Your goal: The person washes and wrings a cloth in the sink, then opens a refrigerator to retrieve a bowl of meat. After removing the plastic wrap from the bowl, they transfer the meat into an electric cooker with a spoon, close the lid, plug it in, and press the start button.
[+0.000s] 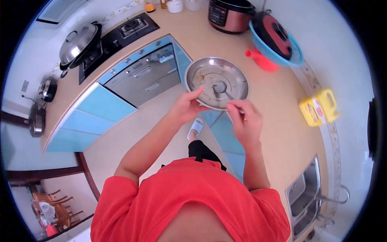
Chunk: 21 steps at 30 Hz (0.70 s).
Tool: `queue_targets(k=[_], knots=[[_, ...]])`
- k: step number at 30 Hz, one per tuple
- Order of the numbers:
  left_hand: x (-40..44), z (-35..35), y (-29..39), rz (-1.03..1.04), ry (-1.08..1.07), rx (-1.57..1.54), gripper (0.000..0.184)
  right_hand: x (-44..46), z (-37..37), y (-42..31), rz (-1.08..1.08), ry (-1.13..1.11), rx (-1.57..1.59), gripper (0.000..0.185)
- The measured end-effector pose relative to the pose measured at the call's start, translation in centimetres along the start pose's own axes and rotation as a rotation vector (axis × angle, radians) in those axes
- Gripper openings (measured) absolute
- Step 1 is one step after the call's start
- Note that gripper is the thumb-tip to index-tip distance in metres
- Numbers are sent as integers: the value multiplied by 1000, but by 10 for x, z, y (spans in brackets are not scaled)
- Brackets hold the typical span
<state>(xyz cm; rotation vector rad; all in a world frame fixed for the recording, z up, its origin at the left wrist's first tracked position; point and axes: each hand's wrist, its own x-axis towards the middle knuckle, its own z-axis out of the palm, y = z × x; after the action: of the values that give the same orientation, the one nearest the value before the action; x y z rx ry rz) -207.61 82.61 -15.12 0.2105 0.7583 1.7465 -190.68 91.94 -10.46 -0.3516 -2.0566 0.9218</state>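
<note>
A round stainless steel dish (238,78) is held up in front of me, beside the counter's inner edge. My left hand (186,106) grips its near-left rim, thumb over the edge and fingers underneath. Brownish residue and a little liquid show on the dish's bottom. Closed around a metal spoon's handle, my right hand (246,122) is at the near-right rim. The spoon's bowl (220,86) rests in or just above the middle of the dish; I cannot tell whether it touches.
On the counter (278,109) are a rice cooker (229,16), a blue basket (296,56) holding a dark red lid, a red container (264,60) and a yellow jug (318,108). The sink (302,197) lies right. A lidded wok (78,44) sits on the stove (117,42) at left.
</note>
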Motion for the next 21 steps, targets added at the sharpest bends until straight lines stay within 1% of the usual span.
queue_targets(k=[3, 6, 7, 10, 13, 16, 19, 21], knots=[[41, -36, 47, 34, 42, -5, 42, 57, 21, 45, 42, 54, 9, 6], [75, -40, 98, 110, 136, 47, 44, 122, 47, 80, 72, 84, 1, 10], [85, -42, 110, 104, 123, 54, 45, 136, 52, 88, 79, 84, -14, 12], [123, -54, 147, 108, 106, 63, 45, 189, 81, 121, 1, 120, -93, 15], [153, -59, 172, 114, 126, 55, 43, 228, 99, 139, 173, 36, 27, 15], [185, -62, 199, 100, 99, 24, 41, 253, 108, 141, 254, -72, 169, 16], [222, -76, 224, 89, 61, 44, 40, 284, 110, 160, 254, 4, 103, 15], [249, -87, 242, 73, 11, 97, 39, 312, 107, 168, 122, 57, -105, 15]])
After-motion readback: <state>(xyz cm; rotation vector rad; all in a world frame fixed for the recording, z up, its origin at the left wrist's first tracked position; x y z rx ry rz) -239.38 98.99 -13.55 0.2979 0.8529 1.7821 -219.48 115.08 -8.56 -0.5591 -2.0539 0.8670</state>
